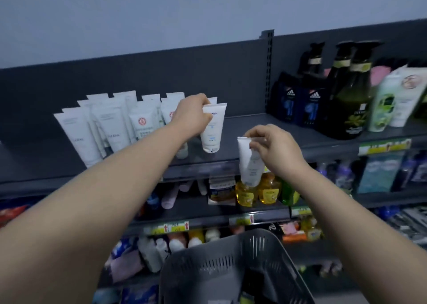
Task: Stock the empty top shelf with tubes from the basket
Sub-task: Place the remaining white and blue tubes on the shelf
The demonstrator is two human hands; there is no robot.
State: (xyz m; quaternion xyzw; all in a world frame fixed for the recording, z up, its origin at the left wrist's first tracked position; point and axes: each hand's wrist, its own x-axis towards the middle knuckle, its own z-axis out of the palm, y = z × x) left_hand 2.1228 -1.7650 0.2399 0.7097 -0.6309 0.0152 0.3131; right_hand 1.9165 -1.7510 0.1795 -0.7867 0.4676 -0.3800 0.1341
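Observation:
Several white tubes [99, 123] stand cap-down in rows on the left part of the dark top shelf [254, 139]. My left hand [191, 116] grips the upper edge of a white tube [212, 130] that stands upright on the shelf, at the right end of the rows. My right hand [275, 148] pinches the crimped top of another white tube [249, 162], which hangs cap-down in front of the shelf's front edge. A grey plastic basket [231, 264] sits below, at the bottom centre; its contents are mostly hidden.
Dark pump bottles [351, 95], black Adidas packs [298, 104] and pale green bottles [390, 100] fill the right part of the top shelf. Bare shelf lies between the tubes and these. Lower shelves hold yellow bottles [256, 192] and other packed goods.

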